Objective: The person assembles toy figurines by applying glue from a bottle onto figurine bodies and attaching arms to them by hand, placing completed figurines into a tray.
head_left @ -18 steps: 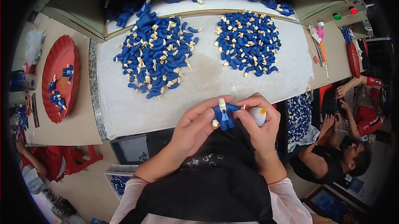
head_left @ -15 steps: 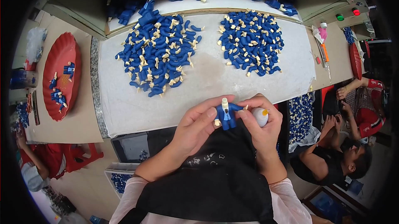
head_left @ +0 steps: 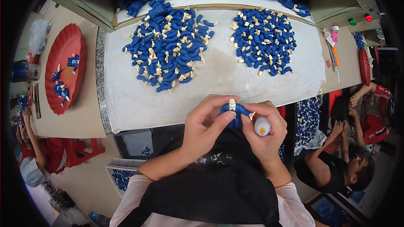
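- My left hand [head_left: 206, 128] has its grip closed on a small blue figure [head_left: 235, 112], thumb and fingers pinching its body.
- My right hand [head_left: 263, 132] pinches the same figure from 3 o'clock, with a small white bottle [head_left: 262, 126] tucked in the palm.
- The figure sits at 6 o'clock, just off the tabletop [head_left: 134, 96] edge.
- Two piles of blue parts [head_left: 168, 46] lie at 12 o'clock.
- A red tray [head_left: 65, 73] rests at 9 o'clock.

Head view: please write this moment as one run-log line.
left hand: holds blue figure body | right hand: same body, small white bottle | table: two blue part piles
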Action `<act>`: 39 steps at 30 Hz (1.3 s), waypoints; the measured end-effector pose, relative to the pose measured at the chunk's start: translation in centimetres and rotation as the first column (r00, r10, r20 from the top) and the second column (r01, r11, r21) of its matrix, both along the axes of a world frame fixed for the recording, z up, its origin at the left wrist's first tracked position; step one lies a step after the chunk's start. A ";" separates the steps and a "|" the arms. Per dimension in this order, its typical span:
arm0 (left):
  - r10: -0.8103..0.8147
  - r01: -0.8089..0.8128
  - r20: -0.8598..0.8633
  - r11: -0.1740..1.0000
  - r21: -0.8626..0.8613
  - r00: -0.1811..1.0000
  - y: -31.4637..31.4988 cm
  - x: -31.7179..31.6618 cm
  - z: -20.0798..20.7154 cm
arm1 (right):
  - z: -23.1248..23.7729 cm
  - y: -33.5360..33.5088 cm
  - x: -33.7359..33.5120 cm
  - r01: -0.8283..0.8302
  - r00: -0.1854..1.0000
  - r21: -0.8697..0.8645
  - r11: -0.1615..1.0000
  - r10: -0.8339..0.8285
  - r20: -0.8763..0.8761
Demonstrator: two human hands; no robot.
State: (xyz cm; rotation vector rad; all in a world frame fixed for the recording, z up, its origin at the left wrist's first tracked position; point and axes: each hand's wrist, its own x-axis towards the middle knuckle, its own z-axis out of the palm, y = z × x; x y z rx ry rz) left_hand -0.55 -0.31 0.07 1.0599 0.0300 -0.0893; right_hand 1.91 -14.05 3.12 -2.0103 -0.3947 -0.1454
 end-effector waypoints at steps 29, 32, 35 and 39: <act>-0.112 0.019 -0.136 0.837 -0.548 0.984 0.1 0.3 -0.3 | -0.3 0.9 -0.1 -0.046 0.975 -0.047 0.998 0.055 0.214; -0.184 0.127 -0.017 0.738 -0.662 0.983 -0.2 0.6 -1.6 | -1.7 0.9 -1.0 -0.042 0.969 -0.013 0.999 0.044 0.241; -0.256 0.179 0.029 0.582 -0.793 0.966 -0.8 0.5 -1.6 | -1.5 1.0 -1.0 -0.073 0.959 -0.087 0.994 0.094 0.268; -0.376 0.211 0.054 0.390 -0.896 0.925 -1.0 1.0 -1.4 | -1.4 1.2 -1.0 -0.068 0.945 -0.129 0.989 0.105 0.309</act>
